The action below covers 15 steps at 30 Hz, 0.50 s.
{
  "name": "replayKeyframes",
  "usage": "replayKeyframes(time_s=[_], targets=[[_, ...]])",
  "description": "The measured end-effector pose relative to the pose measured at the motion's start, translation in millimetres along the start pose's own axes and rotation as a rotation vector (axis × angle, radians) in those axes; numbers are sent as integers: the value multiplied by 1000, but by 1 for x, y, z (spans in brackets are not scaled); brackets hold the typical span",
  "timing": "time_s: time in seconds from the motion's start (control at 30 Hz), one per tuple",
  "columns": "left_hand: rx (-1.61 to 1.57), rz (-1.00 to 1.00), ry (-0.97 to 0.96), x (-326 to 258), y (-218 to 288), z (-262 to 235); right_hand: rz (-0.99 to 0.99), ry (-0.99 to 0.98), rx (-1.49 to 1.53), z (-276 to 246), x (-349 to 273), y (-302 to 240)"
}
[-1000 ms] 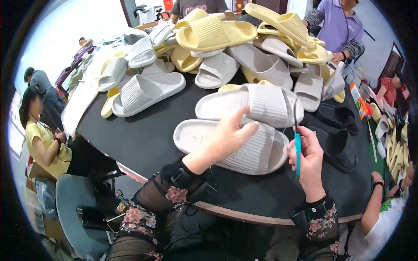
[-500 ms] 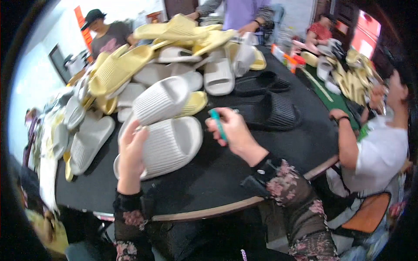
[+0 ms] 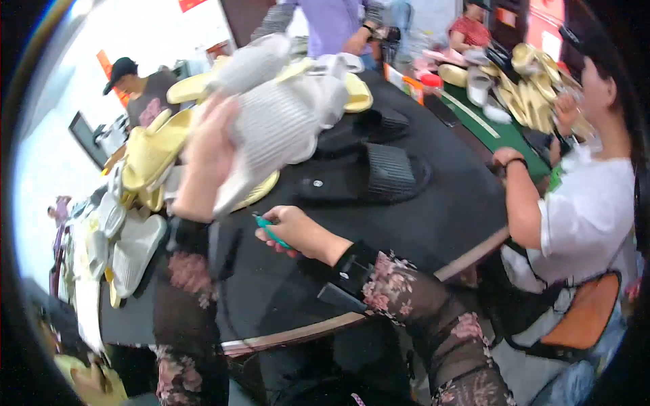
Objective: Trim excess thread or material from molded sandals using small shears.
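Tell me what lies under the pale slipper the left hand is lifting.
Under the raised pale slipper, held by the left hand, a yellow slipper's edge shows on the black table. The rest is covered.

Left hand (image 3: 208, 157) raised above the black round table (image 3: 433, 223), gripping a pale grey ribbed slipper (image 3: 277, 122) lifted clear of the tabletop. Right hand (image 3: 292, 231) low over the table's near part, closed around a small teal tool (image 3: 271, 232). Black slippers (image 3: 369, 177) lie near the table's centre; yellow and white slippers (image 3: 145, 159) are heaped along its left edge. A person in a white shirt (image 3: 586, 210) sits at the right edge, forearm resting on the rim. Further people stand beyond the far edge.
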<state>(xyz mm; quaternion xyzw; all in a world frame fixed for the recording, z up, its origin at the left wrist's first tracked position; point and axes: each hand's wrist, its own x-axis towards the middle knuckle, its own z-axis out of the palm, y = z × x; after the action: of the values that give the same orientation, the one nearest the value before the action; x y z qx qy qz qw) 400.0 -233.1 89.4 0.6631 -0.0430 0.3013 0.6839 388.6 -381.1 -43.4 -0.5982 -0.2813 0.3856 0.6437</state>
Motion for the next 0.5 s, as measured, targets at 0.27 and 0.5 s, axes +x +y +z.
replayKeyframes(time_s=[0.27,0.5], targets=[[790,399,-141,-20,-40,79,-150,-81,274,6,12,20],[86,335,-183,-112,63,39,22,-50,32,11,-2,6]])
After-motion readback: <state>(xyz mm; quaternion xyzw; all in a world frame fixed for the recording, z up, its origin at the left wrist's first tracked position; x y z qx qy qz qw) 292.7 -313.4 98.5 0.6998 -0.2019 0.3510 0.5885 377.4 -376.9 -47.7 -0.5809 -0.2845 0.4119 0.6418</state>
